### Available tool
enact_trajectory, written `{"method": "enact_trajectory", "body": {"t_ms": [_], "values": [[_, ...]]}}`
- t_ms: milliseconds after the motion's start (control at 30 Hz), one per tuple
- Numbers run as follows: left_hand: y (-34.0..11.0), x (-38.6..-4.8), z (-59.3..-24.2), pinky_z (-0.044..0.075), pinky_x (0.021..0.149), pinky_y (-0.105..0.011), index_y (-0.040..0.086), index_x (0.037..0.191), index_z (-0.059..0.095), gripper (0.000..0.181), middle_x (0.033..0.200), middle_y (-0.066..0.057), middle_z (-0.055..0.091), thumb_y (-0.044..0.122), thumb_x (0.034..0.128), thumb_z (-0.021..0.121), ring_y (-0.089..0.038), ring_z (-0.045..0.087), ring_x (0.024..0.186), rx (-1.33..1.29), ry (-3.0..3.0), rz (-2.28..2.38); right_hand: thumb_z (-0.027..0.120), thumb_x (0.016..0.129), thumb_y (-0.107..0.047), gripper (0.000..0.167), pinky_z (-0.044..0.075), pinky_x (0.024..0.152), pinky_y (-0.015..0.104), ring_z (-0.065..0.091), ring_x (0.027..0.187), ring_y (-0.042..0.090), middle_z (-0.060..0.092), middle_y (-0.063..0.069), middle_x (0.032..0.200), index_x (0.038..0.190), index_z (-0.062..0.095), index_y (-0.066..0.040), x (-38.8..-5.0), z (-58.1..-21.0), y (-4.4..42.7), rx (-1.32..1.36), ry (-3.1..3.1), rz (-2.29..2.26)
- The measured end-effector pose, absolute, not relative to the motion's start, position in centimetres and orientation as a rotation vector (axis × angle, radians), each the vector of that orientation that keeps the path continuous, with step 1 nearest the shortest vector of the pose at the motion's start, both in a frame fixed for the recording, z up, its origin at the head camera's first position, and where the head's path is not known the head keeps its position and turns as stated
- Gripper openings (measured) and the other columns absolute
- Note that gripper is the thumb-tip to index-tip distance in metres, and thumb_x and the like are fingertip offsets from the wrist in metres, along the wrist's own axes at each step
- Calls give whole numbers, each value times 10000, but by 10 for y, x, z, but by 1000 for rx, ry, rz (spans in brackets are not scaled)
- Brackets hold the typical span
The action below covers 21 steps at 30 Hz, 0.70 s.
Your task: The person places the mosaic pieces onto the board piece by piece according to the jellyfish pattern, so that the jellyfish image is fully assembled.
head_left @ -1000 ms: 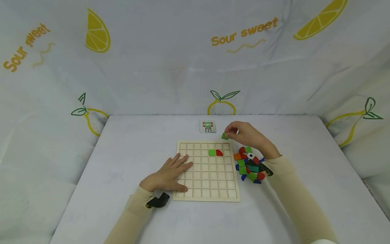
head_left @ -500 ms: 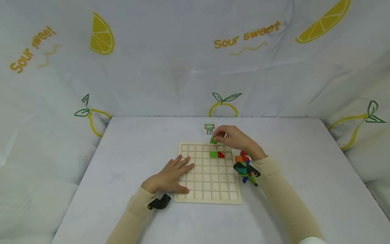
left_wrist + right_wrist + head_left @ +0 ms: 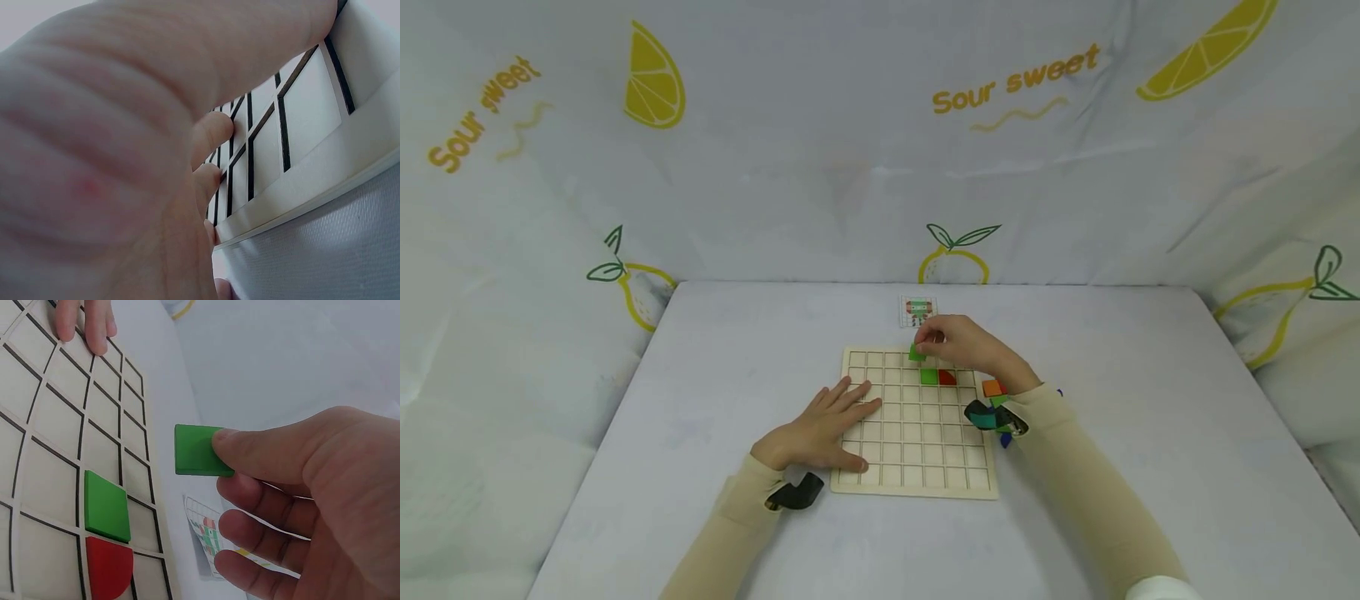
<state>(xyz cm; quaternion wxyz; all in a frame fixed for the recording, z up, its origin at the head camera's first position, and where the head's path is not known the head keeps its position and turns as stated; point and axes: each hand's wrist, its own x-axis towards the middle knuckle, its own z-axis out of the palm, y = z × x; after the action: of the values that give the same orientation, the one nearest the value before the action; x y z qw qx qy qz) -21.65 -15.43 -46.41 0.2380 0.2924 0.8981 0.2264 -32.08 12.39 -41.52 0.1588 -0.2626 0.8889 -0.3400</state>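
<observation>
A green square tile is pinched between thumb and index finger of my right hand, held above the far edge of the wooden grid board. On the board, a second green square tile sits in a cell of the second row, beside a red quarter-round tile. My left hand lies spread over the board's left edge, its fingers straight; the left wrist view has its thumb and fingertips resting on the grid.
A small pattern card lies behind the board, partly behind my right hand. A pile of coloured tiles lies to the board's right, mostly hidden under my right wrist. White cloth with lemon prints stands behind the table.
My right hand has moved left, carrying the green square tile from beyond the board's far right corner to over its far edge. The left hand stays in place on the board.
</observation>
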Motion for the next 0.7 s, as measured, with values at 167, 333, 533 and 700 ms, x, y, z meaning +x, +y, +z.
{"method": "enact_trajectory", "body": {"t_ms": [167, 333, 533, 700], "values": [[-155, -216, -464, 11, 1259, -638, 167, 1620, 264, 945, 1730, -71, 66, 417, 865, 772, -357, -67, 1596, 795, 2459, 619, 632, 1010, -182, 116, 502, 746, 298, 578, 811, 152, 688, 34, 940, 1048, 707, -103, -321, -424, 120, -719, 2516, -938], [-155, -216, -464, 5, 1258, -640, 158, 1617, 272, 944, 1729, -74, 69, 408, 860, 778, -357, -66, 1596, 790, 2458, 639, 641, 1006, -193, 118, 503, 767, 306, 580, 825, 149, 691, 28, 949, 1052, 707, -106, -321, -429, 116, -718, 2519, -911], [-154, -216, -463, 5, 1265, -625, 169, 1619, 269, 938, 1730, -62, 59, 420, 867, 770, -346, -77, 1597, 782, 2452, 625, 652, 1000, -194, 112, 499, 755, 305, 581, 806, 129, 701, 23, 943, 1038, 717, -111, -319, -434, 112, -735, 2522, -878], [-153, -216, -461, 5, 1265, -625, 170, 1620, 265, 933, 1731, -59, 54, 425, 873, 764, -344, -80, 1597, 782, 2451, 623, 651, 1000, -193, 103, 481, 710, 287, 555, 742, 118, 692, 18, 900, 1023, 718, -118, -317, -437, 112, -740, 2506, -869]]}}
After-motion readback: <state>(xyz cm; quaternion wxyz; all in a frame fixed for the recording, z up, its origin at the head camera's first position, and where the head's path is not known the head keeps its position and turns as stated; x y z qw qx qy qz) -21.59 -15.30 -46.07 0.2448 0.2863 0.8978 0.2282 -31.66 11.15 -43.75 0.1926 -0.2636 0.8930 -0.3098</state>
